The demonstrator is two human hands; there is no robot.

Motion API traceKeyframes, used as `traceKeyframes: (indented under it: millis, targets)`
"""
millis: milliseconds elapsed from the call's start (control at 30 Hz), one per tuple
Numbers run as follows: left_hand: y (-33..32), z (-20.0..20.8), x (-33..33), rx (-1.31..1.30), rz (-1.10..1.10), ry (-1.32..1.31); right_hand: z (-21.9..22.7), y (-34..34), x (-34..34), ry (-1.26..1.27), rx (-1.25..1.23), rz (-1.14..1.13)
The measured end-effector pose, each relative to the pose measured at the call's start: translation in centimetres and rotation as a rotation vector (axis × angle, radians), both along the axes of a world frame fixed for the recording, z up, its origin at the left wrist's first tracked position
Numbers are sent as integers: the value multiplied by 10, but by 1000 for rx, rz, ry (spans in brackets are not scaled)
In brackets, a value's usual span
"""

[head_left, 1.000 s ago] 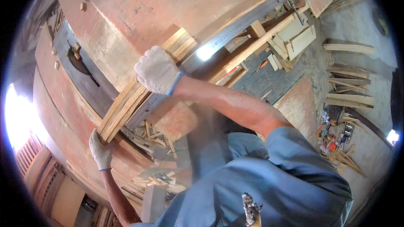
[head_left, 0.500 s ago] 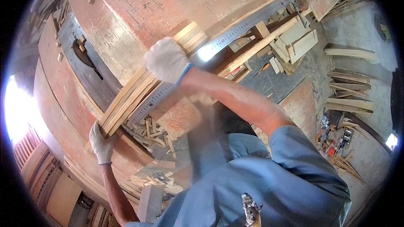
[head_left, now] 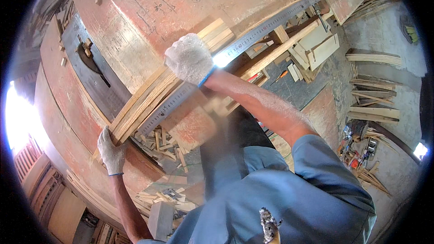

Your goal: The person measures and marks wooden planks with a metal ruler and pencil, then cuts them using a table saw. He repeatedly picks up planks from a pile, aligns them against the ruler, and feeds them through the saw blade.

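Note:
A bundle of several pale wooden strips (head_left: 143,104) lies slantwise along the edge of the worn reddish bench. My left hand (head_left: 111,152), in a white knit glove, is closed round its near left end, thumb on top. Farther up, my gloved right hand (head_left: 190,58) is curled over the strips, its fingertips hidden; their far end sticks out beyond it. A long steel ruler (head_left: 257,34) runs beside the strips along the bench edge, passing under my right wrist. To the left, a dark saw blade (head_left: 92,65) rises from a slot in a grey metal plate (head_left: 113,92).
A C-clamp (head_left: 322,2) grips the bench edge at the far right. Offcuts (head_left: 167,142) lie below the edge, with an orange-handled tool (head_left: 283,74) to the right. Boards (head_left: 375,57) are stacked by the right wall. Small wood blocks (head_left: 98,0) rest on the bench.
The far end of the strips and my right hand have shifted a little up and to the right. My left hand stays at the near end, nearly in place.

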State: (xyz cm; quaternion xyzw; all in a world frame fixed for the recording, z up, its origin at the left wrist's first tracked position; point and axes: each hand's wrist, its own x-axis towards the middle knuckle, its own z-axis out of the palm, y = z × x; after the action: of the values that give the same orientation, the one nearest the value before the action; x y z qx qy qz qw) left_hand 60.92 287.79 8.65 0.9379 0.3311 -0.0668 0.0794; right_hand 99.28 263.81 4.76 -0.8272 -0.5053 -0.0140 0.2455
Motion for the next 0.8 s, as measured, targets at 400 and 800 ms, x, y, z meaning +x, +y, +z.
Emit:
traceKeyframes:
  millis: [400,800]
  targets:
    - [-5,2,12,-18,17,10,1,-4,6,15,75,-26]
    - [-10,2,16,-6,51,16,2,-6,6,36,123,-31]
